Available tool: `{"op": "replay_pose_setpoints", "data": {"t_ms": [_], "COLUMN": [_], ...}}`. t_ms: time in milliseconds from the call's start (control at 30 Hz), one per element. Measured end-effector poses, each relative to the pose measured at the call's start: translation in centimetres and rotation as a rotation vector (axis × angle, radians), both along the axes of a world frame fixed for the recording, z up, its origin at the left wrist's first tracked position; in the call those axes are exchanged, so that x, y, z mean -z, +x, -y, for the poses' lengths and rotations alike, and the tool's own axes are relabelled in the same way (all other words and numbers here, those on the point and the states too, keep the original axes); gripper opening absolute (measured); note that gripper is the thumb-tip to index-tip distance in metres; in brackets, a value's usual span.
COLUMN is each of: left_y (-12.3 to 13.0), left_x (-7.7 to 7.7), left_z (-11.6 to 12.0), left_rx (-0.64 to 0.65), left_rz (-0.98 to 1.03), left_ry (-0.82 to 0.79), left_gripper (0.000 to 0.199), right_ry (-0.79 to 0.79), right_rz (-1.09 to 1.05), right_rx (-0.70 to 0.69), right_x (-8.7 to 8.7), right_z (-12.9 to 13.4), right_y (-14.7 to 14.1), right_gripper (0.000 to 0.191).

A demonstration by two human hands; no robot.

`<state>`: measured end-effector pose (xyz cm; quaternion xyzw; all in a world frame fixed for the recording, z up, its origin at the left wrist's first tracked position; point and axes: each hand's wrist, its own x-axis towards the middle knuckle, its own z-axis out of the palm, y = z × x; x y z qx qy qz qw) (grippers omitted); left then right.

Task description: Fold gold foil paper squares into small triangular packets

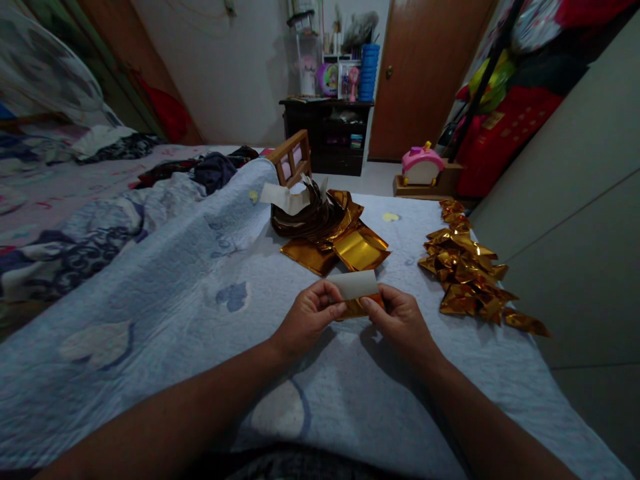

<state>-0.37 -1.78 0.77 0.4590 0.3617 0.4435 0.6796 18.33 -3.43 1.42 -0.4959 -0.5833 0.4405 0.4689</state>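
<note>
Between both hands is a sheet of gold foil paper (354,287), with its pale back turned up along the far part and a gold strip nearer me. My left hand (311,313) pinches its left end between thumb and fingers. On the right end, my right hand (400,317) grips it the same way, thumb on the gold strip. Just beyond lies a loose pile of gold foil sheets (320,220), some curled with white backs showing. A heap of folded gold foil pieces (465,273) sits to the right.
The blue quilted bed cover (200,333) with heart patterns lies under everything. Rumpled clothes (215,170) are at the left. A white cabinet side (565,220) borders the bed's right edge. Farther off stand a dark shelf (325,133) and a pink toy (423,165).
</note>
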Motion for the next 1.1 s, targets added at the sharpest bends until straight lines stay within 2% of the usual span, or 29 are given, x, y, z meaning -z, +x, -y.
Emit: {"op": "replay_pose_setpoints", "data": {"t_ms": [167,400,533,667,800,1100], "left_y": [0.19,0.3,0.22,0.06,0.0,0.19], "left_x": [-0.53,-0.66,-0.37,-0.18,-0.15,-0.72], "left_z": [0.21,0.4,0.23,0.08,0.22,0.59], "left_rx": [0.027,-0.047,-0.019,0.067,0.03,-0.009], "left_rz": [0.04,0.031,0.028,-0.009,-0.056,-0.008], "left_ry": [-0.044,-0.073,-0.115,-0.049,-0.022,-0.009], "left_gripper": [0.048,0.064,0.059,0.044,0.032,0.035], "right_ry": [-0.014,0.022,0.045,0.052,0.029,-0.046], "right_rz": [0.033,0.068,0.05,0.022,0.002,-0.221], "right_rx": [0.02,0.026,0.006,-0.027,-0.04,-0.085], "right_x": [-0.06,-0.35,-0.35,-0.4,-0.38,-0.56], "right_z": [0.09,0.12,0.15,0.23,0.27,0.11], "right_y": [-0.1,-0.14,-0.06,0.0,0.02,-0.43], "right_gripper": [0.021,0.019,0.017,0.016,0.017,0.018]}}
